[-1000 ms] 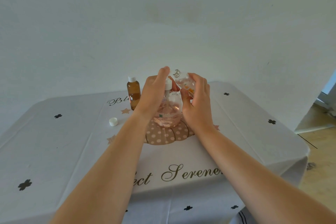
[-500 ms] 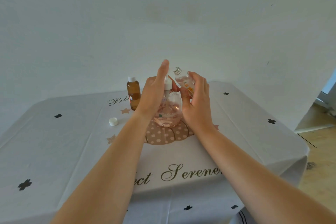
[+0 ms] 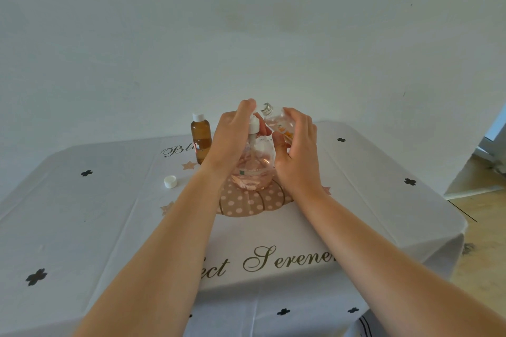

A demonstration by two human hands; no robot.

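A round clear pump bottle point(image 3: 254, 169) holding pink liquid stands at the table's centre on a dotted pumpkin print. My left hand point(image 3: 232, 137) wraps its neck from the left, with the index finger curled over the white pump head point(image 3: 253, 124). My right hand point(image 3: 297, 150) holds a small clear bottle point(image 3: 278, 122) with an orange label, uncapped, tilted with its open mouth close to the pump's nozzle. The nozzle itself is hidden behind my fingers.
An amber bottle with a white cap point(image 3: 200, 138) stands left of the pump bottle. A loose white cap point(image 3: 170, 181) lies on the white tablecloth point(image 3: 82, 227) further left. The table's right edge drops to a wooden floor point(image 3: 482, 241). A white wall stands behind.
My left index finger was raised straight half a second ago; it has come back down over the pump head. The small bottle has stayed beside the nozzle.
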